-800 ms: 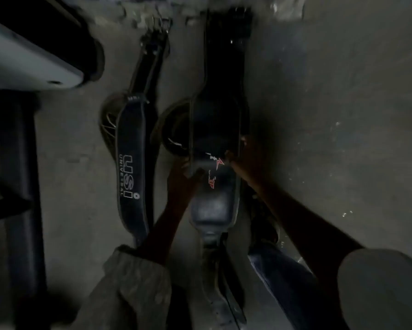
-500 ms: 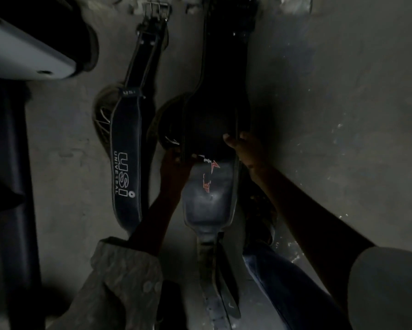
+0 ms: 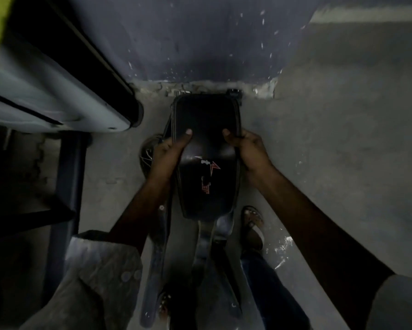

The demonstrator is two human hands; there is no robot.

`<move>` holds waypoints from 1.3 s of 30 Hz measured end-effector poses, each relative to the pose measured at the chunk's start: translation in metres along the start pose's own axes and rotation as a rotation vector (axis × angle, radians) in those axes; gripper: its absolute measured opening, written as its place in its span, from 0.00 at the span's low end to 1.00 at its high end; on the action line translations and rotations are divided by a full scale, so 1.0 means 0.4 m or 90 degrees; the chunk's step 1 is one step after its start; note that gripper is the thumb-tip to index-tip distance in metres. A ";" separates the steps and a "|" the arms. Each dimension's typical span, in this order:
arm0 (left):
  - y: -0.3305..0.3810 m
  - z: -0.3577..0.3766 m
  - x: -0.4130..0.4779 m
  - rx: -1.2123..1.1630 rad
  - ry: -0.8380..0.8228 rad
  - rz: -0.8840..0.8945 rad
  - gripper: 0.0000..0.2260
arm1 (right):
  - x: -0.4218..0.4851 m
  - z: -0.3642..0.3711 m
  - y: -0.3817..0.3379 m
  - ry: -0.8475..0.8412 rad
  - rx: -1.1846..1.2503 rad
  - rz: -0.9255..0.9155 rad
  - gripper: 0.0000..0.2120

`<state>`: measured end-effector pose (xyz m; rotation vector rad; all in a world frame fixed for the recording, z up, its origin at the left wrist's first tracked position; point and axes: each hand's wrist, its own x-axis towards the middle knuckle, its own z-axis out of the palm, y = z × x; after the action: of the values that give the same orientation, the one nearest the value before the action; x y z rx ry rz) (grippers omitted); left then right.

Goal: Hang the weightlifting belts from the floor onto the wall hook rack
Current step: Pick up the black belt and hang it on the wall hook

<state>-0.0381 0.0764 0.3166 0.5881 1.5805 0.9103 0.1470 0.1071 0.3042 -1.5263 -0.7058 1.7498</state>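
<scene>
black belt (image 3: 206, 129) gripped at its sides by both hands (image 3: 207, 153)

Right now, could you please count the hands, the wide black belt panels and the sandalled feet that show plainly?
Hands: 2, the left hand and the right hand, both gripping the belt
Wide black belt panels: 1, the belt with the red logo
Sandalled feet: 1, the foot
Total: 4
</scene>
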 end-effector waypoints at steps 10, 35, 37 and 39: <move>0.631 -0.073 -0.528 0.020 -0.111 0.198 0.15 | -0.642 0.159 -0.554 0.001 0.029 -0.277 0.12; 1.583 -0.059 -1.410 -0.042 -0.162 0.582 0.13 | -1.593 0.322 -1.692 -0.032 0.045 -0.780 0.10; 1.564 -0.066 -1.432 -0.040 -0.147 0.610 0.12 | -1.647 0.334 -1.725 -0.040 0.053 -0.802 0.08; 1.518 -0.072 -1.448 0.002 -0.151 0.628 0.10 | -1.700 0.347 -1.753 -0.046 0.066 -0.823 0.07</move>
<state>-0.0084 -0.0383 1.1480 1.4781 1.0296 1.4751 0.1577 -0.0008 1.2849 -0.5903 -1.2243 0.8023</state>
